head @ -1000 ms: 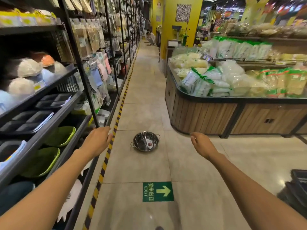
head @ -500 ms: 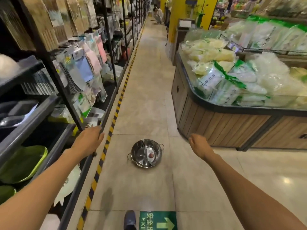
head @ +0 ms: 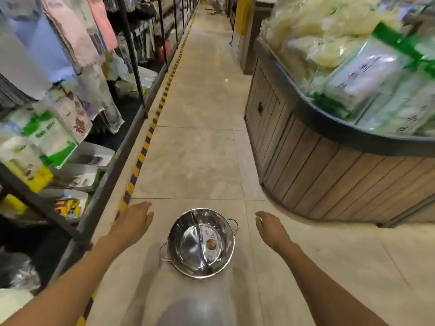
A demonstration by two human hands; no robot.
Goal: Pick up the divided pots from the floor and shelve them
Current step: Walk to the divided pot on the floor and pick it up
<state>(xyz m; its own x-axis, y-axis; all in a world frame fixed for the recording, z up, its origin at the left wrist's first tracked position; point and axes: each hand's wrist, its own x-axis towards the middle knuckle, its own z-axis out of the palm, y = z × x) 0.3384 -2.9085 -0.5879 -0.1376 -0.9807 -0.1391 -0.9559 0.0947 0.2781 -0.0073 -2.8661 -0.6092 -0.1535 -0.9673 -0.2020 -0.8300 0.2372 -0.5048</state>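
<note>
Closer now, pot on the floor between your left hand and right hand, fingers spread, holding nothing.

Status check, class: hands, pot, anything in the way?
Left hand and right hand open, empty, flanking the pot. Pot upright on floor, untouched. Nothing blocking.

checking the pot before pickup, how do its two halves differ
The pot has a curved divider. Its right half holds a paper label with red print and a round brown sticker; the left half is bare, showing only reflections. The right half sits nearer the right hand, the left half nearer the left hand. Both are shiny steel and hold no food.
</note>
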